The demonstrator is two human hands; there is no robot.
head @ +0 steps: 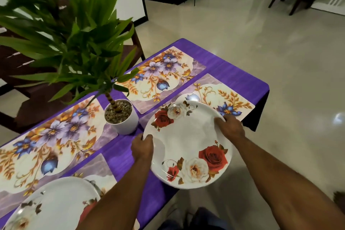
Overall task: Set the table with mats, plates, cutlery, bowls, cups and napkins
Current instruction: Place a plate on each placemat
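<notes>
Both hands hold one rose-pattern plate (188,142) by its rim. The left hand (142,146) grips the rim on the side nearest the pot (121,117), fingers curled over the edge. The right hand (230,127) grips the opposite rim, thumb on top. The plate is tilted, partly over a floral mat (224,99) and overhanging the near edge of the purple-covered counter (233,76). A second plate (56,205) lies on another mat left of the pot.
</notes>
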